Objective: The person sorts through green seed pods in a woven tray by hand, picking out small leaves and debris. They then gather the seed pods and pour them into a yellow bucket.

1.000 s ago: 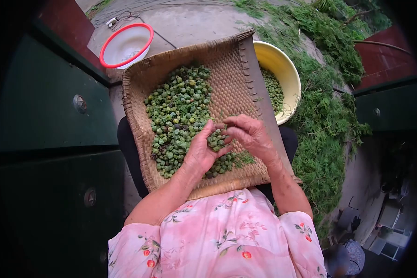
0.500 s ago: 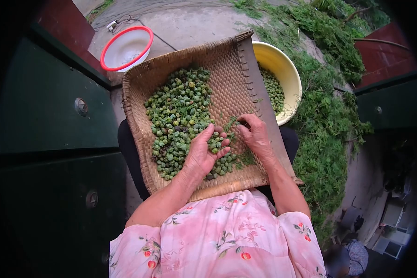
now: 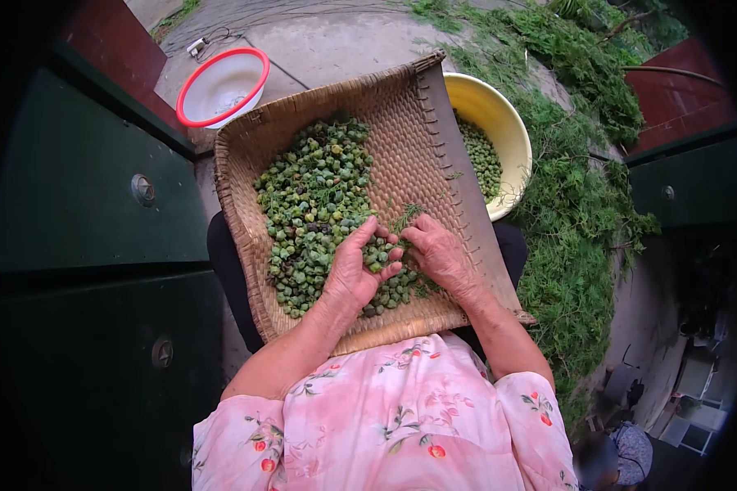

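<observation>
A heap of small knobbly green cones [image 3: 311, 188] lies on a woven winnowing basket [image 3: 405, 147] across my lap. My left hand [image 3: 359, 263] is cupped palm up at the near right of the heap, with several green cones held in its curled fingers. Close beside it, palm down, is my right hand [image 3: 442, 255]. Its thumb and fingers are drawn together at the left hand's fingertips, and what they pinch is hidden. A feathery green sprig [image 3: 407, 215] lies on the weave just beyond the right fingers.
Behind the basket's right edge stands a yellow tub [image 3: 512, 155] partly filled with green cones. A white basin [image 3: 221, 86] with a red rim sits at the far left. Cut green branches [image 3: 569, 245] cover the ground on the right. Dark green door panels [image 3: 82, 180] flank the left side. Another person [image 3: 626, 454] is at lower right.
My right hand has moved left, from over the sprig to the left hand's fingertips. The left hand has stayed almost still with its cones.
</observation>
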`<state>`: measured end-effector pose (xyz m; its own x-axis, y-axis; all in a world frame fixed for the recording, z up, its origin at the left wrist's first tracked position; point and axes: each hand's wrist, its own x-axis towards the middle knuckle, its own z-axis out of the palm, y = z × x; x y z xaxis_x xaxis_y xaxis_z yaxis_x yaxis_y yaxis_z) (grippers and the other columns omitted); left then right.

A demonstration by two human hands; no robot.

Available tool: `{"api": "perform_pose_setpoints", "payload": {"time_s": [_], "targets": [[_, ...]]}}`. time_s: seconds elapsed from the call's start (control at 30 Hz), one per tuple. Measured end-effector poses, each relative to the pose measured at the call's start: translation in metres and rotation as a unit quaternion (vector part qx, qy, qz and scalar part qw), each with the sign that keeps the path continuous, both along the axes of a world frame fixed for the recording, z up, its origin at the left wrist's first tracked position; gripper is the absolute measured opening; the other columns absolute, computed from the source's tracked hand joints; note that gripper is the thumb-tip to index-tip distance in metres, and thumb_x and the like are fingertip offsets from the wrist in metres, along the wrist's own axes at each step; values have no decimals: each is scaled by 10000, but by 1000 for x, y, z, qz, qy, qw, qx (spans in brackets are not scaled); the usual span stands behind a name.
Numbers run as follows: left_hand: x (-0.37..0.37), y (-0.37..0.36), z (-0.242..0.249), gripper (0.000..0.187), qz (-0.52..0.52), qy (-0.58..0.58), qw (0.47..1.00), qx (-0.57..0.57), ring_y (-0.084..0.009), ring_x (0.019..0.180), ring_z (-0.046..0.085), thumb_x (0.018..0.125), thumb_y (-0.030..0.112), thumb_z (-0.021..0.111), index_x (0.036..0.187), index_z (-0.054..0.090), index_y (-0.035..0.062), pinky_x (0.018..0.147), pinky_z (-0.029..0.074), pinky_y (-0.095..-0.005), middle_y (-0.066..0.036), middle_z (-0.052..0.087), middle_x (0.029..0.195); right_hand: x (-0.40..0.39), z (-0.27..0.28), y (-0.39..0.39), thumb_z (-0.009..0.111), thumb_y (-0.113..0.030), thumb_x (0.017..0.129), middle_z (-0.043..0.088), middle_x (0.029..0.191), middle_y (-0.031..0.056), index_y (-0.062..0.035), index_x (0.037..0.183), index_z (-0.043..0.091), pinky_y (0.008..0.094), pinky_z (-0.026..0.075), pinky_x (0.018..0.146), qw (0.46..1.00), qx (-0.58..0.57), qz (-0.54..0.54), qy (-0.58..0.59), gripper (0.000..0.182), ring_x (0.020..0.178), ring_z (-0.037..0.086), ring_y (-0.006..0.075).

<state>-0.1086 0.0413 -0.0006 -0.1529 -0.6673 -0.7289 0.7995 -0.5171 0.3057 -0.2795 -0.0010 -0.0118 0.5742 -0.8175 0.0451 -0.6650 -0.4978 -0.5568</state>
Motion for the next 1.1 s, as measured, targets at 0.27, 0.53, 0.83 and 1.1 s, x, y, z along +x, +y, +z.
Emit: {"api": "perform_pose_setpoints", "payload": {"time_s": [0.27, 0.53, 0.83, 1.1], "targets": [[-2, 1, 5, 214, -48, -51, 997, -17, -154, 662, 605, 895, 308, 588, 944, 589, 99, 532, 527, -307, -29, 604, 786, -8, -16, -10, 604, -55, 795, 610, 808, 91, -34, 938, 609, 319, 480, 644, 954, 159, -165, -194, 145, 726, 602, 209], [-12, 1, 13, 167, -138, -98, 983, -72, -126, 618, 580, 905, 251, 573, 987, 583, 105, 449, 455, -234, -16, 586, 779, 7, 24, 6, 588, -90, 853, 613, 775, 36, 11, 889, 593, 262, 472, 596, 826, 381, -190, -370, 107, 666, 573, 96], [-10, 3, 19, 172, -112, -112, 986, -53, -150, 638, 585, 845, 168, 577, 995, 557, 85, 459, 436, -249, -45, 591, 809, -14, 4, 12, 587, -33, 769, 595, 800, 151, -23, 810, 621, 415, 486, 674, 983, -6, -147, -110, 55, 754, 597, 338], [-14, -4, 20, 205, -67, -57, 996, -18, -250, 788, 615, 865, 177, 576, 1035, 543, 67, 677, 563, -414, -101, 603, 903, -35, -10, 23, 619, -109, 776, 556, 797, 125, -39, 796, 612, 422, 457, 743, 998, -8, -66, -12, 73, 826, 570, 316]]}}
